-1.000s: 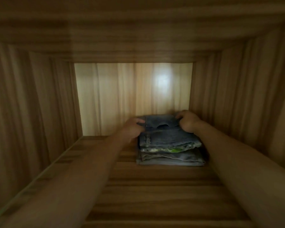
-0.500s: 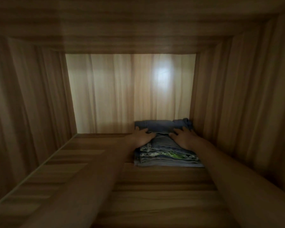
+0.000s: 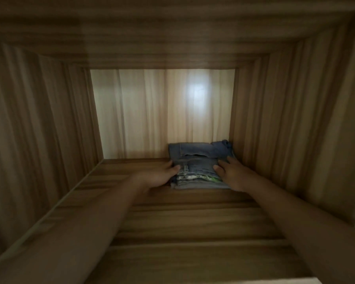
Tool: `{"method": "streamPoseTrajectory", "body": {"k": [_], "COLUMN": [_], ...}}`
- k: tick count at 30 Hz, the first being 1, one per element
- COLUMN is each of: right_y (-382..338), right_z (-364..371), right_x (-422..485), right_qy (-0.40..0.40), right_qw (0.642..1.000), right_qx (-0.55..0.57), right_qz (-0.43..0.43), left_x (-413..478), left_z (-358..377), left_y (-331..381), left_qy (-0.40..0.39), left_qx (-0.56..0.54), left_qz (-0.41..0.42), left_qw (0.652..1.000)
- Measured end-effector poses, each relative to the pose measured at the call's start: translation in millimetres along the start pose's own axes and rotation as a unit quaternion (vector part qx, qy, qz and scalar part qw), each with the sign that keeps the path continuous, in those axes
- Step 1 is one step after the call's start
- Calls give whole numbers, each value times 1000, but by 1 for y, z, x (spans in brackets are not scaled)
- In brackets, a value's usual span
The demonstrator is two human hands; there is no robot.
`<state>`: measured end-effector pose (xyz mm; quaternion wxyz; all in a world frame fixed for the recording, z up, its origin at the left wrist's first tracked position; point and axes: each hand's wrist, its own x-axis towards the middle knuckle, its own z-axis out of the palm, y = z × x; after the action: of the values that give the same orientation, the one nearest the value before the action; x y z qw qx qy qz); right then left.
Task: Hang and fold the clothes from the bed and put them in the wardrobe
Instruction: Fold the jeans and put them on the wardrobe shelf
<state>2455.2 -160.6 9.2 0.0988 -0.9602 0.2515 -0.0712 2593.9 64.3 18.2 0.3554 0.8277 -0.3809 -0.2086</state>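
- Wood-grain wardrobe (image 3: 172,37), one compartment seen from its front opening. The back panel (image 3: 143,111) is pale and carries a bright glare patch (image 3: 197,91).
- Contents: a single stack (image 3: 199,160) of folded clothes on the shelf (image 3: 172,226), at the far right corner.
- Layers, top down: blue jeans (image 3: 195,149); a green-and-white patterned piece (image 3: 195,177); a grey-blue piece (image 3: 201,185) at the bottom.
- The stack's rear edge lies at the foot of the back panel; whether they touch, I cannot tell. Its right edge is just beside the right wall (image 3: 285,130).
- Left hand (image 3: 160,177): at the stack's left front corner, thumb on the jeans' top edge. The fingers look straight against the side and grip nothing.
- Right hand (image 3: 232,175): laid flat on the right front of the jeans, fingers straight and spread, pressing, not gripping.
- Left forearm (image 3: 103,218) and right forearm (image 3: 291,218) run in from the front over the shelf boards.
- Room: a broad run of shelf board shows between the stack and the left wall (image 3: 49,140), and another between the stack and the front edge. There is tall space above the stack, up to the top board.
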Motion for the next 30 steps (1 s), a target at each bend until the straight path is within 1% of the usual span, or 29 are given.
{"method": "streamPoseTrajectory", "body": {"k": [1, 3, 5, 8, 12, 16, 18, 20, 25, 27, 30], "right_y": [-3, -14, -28, -44, -56, -55, -50, -40, -10, 3, 24], "right_z": [-6, -17, -31, -47, -54, -52, -45, -33, 3, 16, 32], "right_x": [-16, -49, -84, -134, -192, -246, -273, -295, -339, -353, -376], "right_qy": [-15, -38, -57, -73, -67, -80, -96, -98, -136, -160, -188], "right_qw": [1000, 998, 996, 994, 992, 989, 988, 988, 988, 986, 981], "right_qx": [9, 12, 8, 13, -11, 29, 51, 49, 44, 41, 39], "right_qz": [-16, -45, -67, -80, -106, -119, -110, -105, -57, -31, 25], "left_x": [-17, -56, -94, -151, -207, -250, -266, -275, -283, -282, -276], "left_z": [0, 0, 1, 1, 7, 29, 45, 62, 108, 129, 161], "left_y": [0, 5, 15, 33, 28, 7, -2, -13, -28, -28, -24], "left_qy": [-7, -15, -4, 15, 55, 69, 60, 44, -5, -35, -82], "left_qx": [27, 122, 202, 238, 242, 180, 161, 154, 180, 199, 205], "left_qz": [15, 39, 41, 13, -2, -6, -1, -12, -20, -31, -14], "left_qw": [1000, 992, 979, 971, 969, 981, 985, 987, 984, 979, 975]}}
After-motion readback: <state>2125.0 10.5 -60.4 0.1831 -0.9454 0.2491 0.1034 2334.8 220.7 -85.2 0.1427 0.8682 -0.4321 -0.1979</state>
